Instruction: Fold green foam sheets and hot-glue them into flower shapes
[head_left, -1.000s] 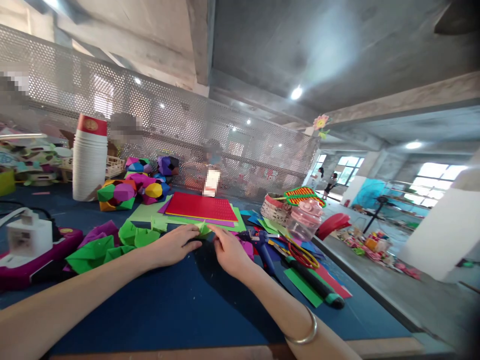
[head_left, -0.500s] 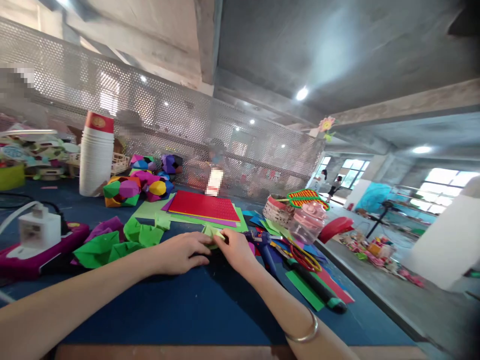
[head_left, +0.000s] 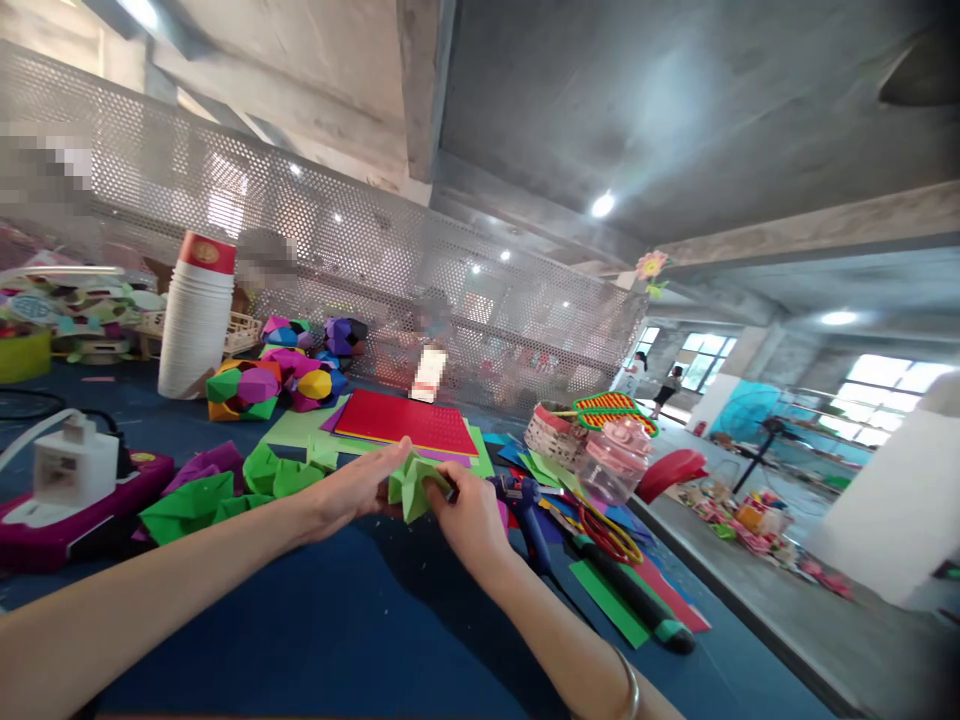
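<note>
A light green folded paper piece with pointed flaps is held up between both hands above the blue table. My right hand pinches its right side between thumb and fingers. Cupped against its left side is my left hand, one finger or thumb stretched up along the edge and the other fingers partly hidden behind the paper. Beyond them lies a stack of coloured sheets, red on top. Close to my right hand rests a blue glue gun. Green folded paper pieces lie beside my left forearm.
At left are a purple power strip with a white plug, stacked paper cups and colourful paper balls. At right are a black-handled tool, a pink-lidded jar and a woven basket. A perforated screen stands behind.
Both hands have lifted the green paper slightly off the table and turned it, so its pointed flaps show. My left hand has rotated, its fingers now stretched behind the paper.
</note>
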